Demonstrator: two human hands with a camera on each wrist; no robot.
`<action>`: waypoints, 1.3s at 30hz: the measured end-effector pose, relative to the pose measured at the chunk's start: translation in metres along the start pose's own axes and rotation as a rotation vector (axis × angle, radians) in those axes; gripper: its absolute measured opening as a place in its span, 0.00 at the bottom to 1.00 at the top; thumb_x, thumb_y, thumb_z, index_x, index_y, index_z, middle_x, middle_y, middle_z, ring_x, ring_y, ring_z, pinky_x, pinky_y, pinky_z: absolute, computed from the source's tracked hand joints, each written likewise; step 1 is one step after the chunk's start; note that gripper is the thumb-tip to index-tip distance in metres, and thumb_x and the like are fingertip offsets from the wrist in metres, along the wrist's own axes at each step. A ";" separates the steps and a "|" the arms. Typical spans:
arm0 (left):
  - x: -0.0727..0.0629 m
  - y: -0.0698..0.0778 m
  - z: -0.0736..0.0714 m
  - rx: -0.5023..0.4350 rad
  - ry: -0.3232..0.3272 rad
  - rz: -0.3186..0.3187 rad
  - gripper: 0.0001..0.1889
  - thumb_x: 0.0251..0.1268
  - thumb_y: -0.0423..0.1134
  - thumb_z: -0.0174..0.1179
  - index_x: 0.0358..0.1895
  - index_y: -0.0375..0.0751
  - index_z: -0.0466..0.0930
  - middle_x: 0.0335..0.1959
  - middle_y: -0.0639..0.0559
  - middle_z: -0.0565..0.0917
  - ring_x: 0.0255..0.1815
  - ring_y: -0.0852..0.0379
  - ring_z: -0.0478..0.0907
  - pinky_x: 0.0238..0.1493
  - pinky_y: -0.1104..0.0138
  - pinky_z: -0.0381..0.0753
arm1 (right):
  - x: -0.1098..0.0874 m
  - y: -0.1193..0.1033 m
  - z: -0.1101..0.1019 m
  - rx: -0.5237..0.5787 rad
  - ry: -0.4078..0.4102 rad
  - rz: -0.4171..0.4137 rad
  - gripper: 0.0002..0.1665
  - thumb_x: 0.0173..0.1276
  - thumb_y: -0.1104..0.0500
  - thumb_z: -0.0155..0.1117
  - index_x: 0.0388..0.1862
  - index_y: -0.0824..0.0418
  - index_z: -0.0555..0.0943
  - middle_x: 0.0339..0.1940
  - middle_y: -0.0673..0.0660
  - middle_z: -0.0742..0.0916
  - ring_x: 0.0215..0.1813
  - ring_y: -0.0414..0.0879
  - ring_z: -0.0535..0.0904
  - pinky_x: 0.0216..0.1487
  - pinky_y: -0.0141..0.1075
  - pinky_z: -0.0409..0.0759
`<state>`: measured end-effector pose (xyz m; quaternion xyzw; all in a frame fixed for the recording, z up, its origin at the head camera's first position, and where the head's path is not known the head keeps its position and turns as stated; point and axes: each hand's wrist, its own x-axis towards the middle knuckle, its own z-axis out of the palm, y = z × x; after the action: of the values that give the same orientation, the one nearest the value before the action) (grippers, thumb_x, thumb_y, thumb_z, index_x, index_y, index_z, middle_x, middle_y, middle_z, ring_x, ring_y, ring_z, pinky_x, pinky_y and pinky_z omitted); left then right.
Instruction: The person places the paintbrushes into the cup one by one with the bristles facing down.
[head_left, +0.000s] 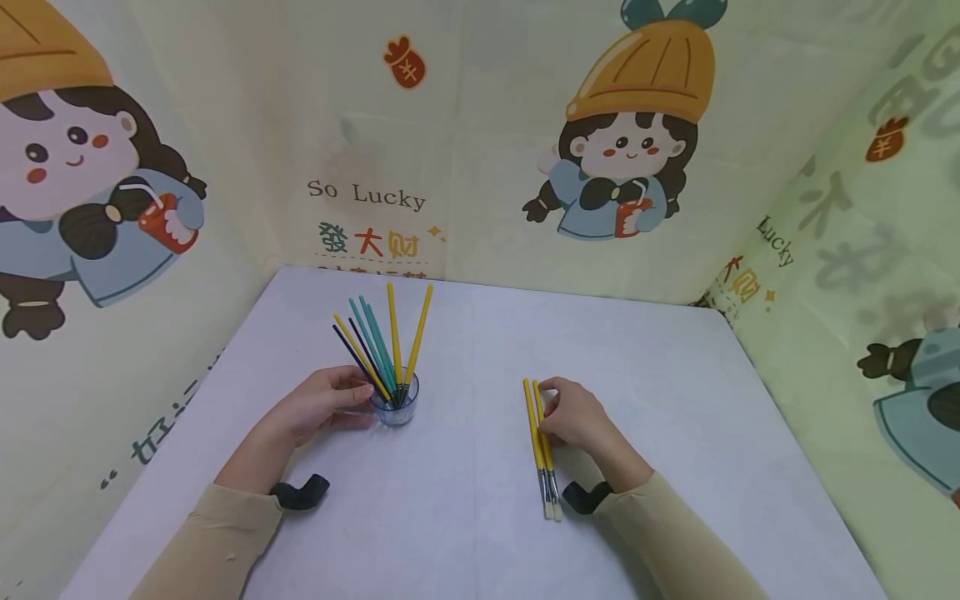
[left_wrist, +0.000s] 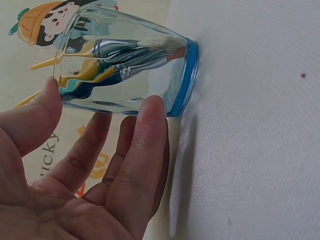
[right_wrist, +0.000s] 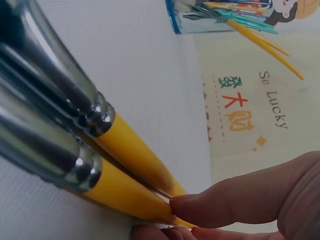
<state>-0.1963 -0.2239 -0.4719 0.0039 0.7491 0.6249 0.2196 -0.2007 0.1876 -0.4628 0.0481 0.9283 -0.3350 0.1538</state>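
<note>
A clear glass (head_left: pixel 396 416) with a blue base stands upright on the table and holds several paintbrushes, bristles down, with yellow handles (head_left: pixel 421 332), teal handles (head_left: pixel 378 340) and dark handles (head_left: pixel 348 343). My left hand (head_left: pixel 324 404) is at its left side, the thumb by the rim and fingers extended along the wall, not wrapped round it. Two yellow paintbrushes lie side by side on the right, bristles toward me. My right hand (head_left: pixel 577 415) pinches the right-hand paintbrush (head_left: pixel 547 457) by its handle; the left-hand paintbrush (head_left: pixel 531 421) lies against it. Some right fingertips are hidden.
A white-covered table (head_left: pixel 465 533) lies under everything. Behind it and at both sides hang cream cloth walls (head_left: pixel 495 167) printed with cartoon figures and lettering. A black strap (head_left: pixel 302 492) is on the left wrist, and another black strap (head_left: pixel 586 497) on the right.
</note>
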 end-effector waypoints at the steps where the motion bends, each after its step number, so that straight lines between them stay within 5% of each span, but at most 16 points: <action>1: 0.000 0.000 0.000 0.001 0.000 0.000 0.27 0.78 0.45 0.66 0.72 0.33 0.76 0.58 0.43 0.88 0.55 0.51 0.85 0.57 0.58 0.93 | 0.000 0.000 0.000 -0.006 -0.001 -0.002 0.41 0.58 0.68 0.75 0.73 0.60 0.77 0.42 0.59 0.86 0.28 0.48 0.84 0.28 0.33 0.87; 21: -0.002 0.003 0.001 -0.009 0.002 -0.006 0.27 0.79 0.44 0.66 0.72 0.33 0.75 0.57 0.45 0.88 0.55 0.52 0.84 0.57 0.58 0.93 | -0.002 -0.006 0.000 -0.082 0.021 -0.030 0.38 0.58 0.69 0.70 0.71 0.60 0.78 0.43 0.60 0.88 0.24 0.46 0.83 0.24 0.33 0.84; 39: -0.002 0.000 -0.001 -0.004 -0.006 0.002 0.30 0.78 0.45 0.67 0.74 0.32 0.74 0.58 0.44 0.88 0.55 0.52 0.85 0.56 0.58 0.93 | 0.004 0.010 -0.009 0.255 -0.091 -0.034 0.39 0.58 0.73 0.71 0.71 0.60 0.78 0.38 0.58 0.83 0.31 0.49 0.78 0.30 0.33 0.80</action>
<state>-0.1950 -0.2249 -0.4712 0.0062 0.7473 0.6265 0.2214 -0.2050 0.2004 -0.4637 0.0364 0.8709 -0.4548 0.1828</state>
